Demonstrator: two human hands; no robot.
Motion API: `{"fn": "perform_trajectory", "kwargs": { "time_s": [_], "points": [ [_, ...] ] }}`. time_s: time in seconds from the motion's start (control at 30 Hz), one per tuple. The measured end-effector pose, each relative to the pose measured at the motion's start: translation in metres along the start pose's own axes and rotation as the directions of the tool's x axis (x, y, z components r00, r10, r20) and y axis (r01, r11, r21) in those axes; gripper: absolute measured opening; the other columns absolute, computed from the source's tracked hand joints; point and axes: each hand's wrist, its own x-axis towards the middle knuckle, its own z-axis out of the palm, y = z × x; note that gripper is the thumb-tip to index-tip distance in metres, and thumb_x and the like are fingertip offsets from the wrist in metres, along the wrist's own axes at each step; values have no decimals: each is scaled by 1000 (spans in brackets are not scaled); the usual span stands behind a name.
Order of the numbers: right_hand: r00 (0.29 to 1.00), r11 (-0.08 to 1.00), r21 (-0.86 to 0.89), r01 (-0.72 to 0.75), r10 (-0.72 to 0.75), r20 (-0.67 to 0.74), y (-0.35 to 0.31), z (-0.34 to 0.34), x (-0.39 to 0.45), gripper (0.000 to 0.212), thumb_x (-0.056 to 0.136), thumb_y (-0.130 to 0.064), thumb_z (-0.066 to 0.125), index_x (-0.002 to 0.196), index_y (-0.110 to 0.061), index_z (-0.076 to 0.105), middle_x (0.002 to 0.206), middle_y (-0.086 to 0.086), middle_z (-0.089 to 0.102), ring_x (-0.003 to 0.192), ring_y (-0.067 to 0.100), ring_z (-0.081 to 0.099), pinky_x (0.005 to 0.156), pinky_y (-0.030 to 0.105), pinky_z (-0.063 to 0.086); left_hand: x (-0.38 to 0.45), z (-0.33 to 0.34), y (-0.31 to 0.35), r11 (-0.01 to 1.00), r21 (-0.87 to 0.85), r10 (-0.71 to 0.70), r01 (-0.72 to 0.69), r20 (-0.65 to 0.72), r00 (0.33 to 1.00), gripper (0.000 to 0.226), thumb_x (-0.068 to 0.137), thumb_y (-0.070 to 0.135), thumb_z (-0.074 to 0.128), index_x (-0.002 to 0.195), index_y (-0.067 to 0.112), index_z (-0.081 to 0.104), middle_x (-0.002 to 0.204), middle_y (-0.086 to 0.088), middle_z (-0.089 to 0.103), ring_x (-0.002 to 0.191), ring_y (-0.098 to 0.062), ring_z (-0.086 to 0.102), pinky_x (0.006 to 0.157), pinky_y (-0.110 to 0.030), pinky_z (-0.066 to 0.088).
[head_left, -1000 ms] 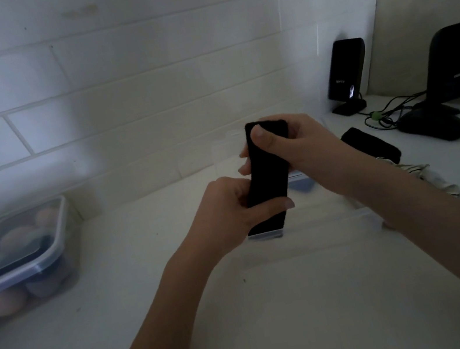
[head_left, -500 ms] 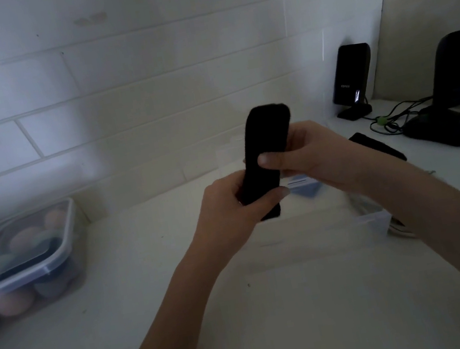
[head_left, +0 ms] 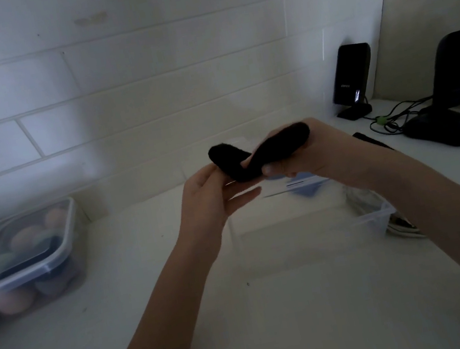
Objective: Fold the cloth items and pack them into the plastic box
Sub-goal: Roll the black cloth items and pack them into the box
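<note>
A black cloth item [head_left: 262, 153] is held in the air above the clear plastic box [head_left: 371, 215], bent into a loose curve. My right hand [head_left: 308, 154] grips its right part, fingers curled round it. My left hand [head_left: 211, 196] pinches the left end between thumb and fingers. The box stands open on the white counter, and a blue-and-white label [head_left: 301, 187] shows through it. Another black cloth [head_left: 370, 140] lies on the counter behind my right forearm.
A lidded clear container [head_left: 22, 260] with rounded pastel things stands at the left. Two black speakers [head_left: 351, 79] [head_left: 456, 72] with cables [head_left: 388, 121] sit at the back right. Light striped cloth [head_left: 404, 228] lies right of the box. A tiled wall is close behind.
The black cloth stood upright between my hands; now it is turned sideways and bent over, with my right hand along its right part and my left at its left end.
</note>
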Motion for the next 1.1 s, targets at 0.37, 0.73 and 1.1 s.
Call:
{"fn": "perform_trajectory", "kwargs": {
  "time_s": [0.37, 0.73, 1.1],
  "points": [
    [967, 983, -100, 151, -126, 219, -12, 14, -11, 32, 74, -2, 74, 103, -16, 71, 93, 2, 74, 87, 9, 68, 79, 11, 47, 4, -6, -7, 998, -64, 18, -15, 51, 999, 20, 95, 10, 45, 98, 6, 65, 81, 0, 75, 77, -12, 72, 70, -22, 58],
    [984, 980, 95, -177, 174, 44, -22, 24, -16, 23, 91, -29, 53, 89, -11, 66, 39, -13, 58, 33, 1, 46, 43, 16, 32, 2, -4, -6, 997, 20, 68, -70, 81, 994, 25, 95, 5, 44, 103, 15, 66, 90, -1, 75, 86, -16, 71, 76, -25, 58],
    [973, 970, 120, -209, 219, -73, -24, 28, -13, 26, 85, -34, 63, 78, -10, 71, 31, -6, 47, 29, 6, 38, 35, 12, 29, 1, -4, -6, 988, 114, 86, -103, 148, 985, 29, 97, 5, 40, 115, 12, 61, 95, -3, 72, 85, -13, 71, 77, -24, 58]
  ]
}}
